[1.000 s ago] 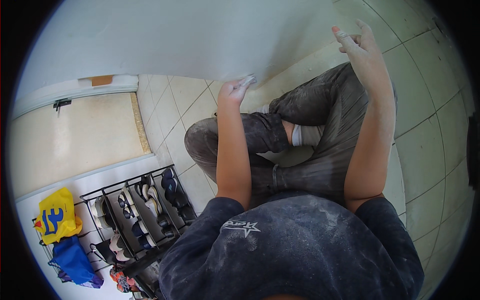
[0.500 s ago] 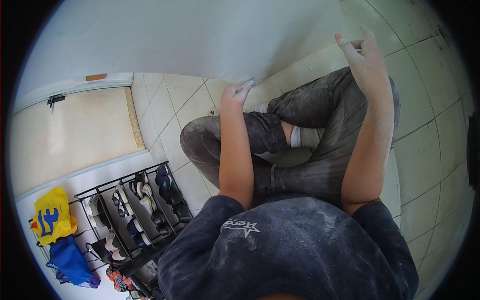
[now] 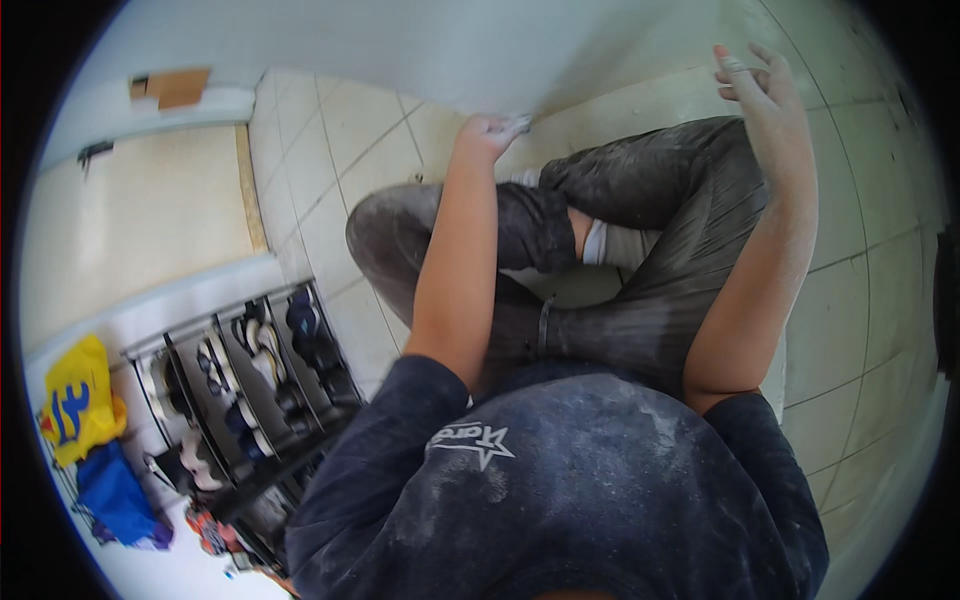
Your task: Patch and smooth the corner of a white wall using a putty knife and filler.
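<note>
Beside the lower part of the smooth pale wall (image 3: 400, 60), my left hand (image 3: 488, 137) is closed, its fingers pressed together and whitened at the tips. Whatever may be in that hand is too small to make out, and I cannot tell whether it touches the wall. My right hand (image 3: 775, 108) is raised farther right, beyond my knee, coated in white dust. Its fingers are apart and bent, with nothing visible in them. Between my forearms are my crossed legs in dusty dark trousers (image 3: 650, 180).
Pale floor tiles (image 3: 870, 320) extend on the right and at the left of my knee. A black shoe rack (image 3: 250, 380) with several pairs stands at lower left, beside a yellow bag (image 3: 80, 400) and a blue bag (image 3: 125, 495). A cream door (image 3: 130, 230) is behind them.
Both hands have moved a little farther out, the right one also to the right. My right fingers have curled somewhat. The view has shifted, showing more of the brown patch above the door.
</note>
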The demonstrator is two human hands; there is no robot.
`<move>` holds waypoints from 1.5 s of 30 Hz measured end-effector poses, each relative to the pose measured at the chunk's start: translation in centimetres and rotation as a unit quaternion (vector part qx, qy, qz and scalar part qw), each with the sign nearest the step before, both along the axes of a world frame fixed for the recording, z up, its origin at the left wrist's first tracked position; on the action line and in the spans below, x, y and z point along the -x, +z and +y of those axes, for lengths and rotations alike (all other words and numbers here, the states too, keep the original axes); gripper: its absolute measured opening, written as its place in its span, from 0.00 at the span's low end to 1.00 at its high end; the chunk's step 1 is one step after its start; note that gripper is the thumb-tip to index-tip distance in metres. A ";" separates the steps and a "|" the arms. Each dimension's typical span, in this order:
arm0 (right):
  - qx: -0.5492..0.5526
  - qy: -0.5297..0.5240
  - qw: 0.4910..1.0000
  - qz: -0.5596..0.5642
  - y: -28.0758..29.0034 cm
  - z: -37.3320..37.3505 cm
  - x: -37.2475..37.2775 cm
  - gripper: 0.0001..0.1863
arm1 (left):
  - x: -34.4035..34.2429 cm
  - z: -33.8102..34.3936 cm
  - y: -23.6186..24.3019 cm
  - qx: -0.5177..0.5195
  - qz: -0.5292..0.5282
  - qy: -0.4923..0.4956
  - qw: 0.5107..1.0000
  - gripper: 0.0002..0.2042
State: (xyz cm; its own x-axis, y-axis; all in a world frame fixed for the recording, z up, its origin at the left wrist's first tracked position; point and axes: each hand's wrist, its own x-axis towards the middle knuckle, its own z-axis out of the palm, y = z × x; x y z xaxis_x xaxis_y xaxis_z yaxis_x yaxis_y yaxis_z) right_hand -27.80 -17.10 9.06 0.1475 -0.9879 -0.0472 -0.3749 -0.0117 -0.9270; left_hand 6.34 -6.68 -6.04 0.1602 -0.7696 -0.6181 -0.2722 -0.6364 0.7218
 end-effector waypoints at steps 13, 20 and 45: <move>-0.022 0.026 0.998 0.043 -0.4 0.2 -0.8 0.42 | -1.2 0.9 -4.4 0.095 0.485 0.449 0.745 0.21; -0.053 0.037 0.998 0.025 1.4 1.2 -0.1 0.40 | 11.1 0.4 15.2 0.288 0.079 0.153 0.942 0.19; -0.055 0.067 0.994 0.069 0.6 1.1 -1.4 0.34 | 33.2 -9.9 13.8 -0.082 -0.727 -0.275 0.624 0.19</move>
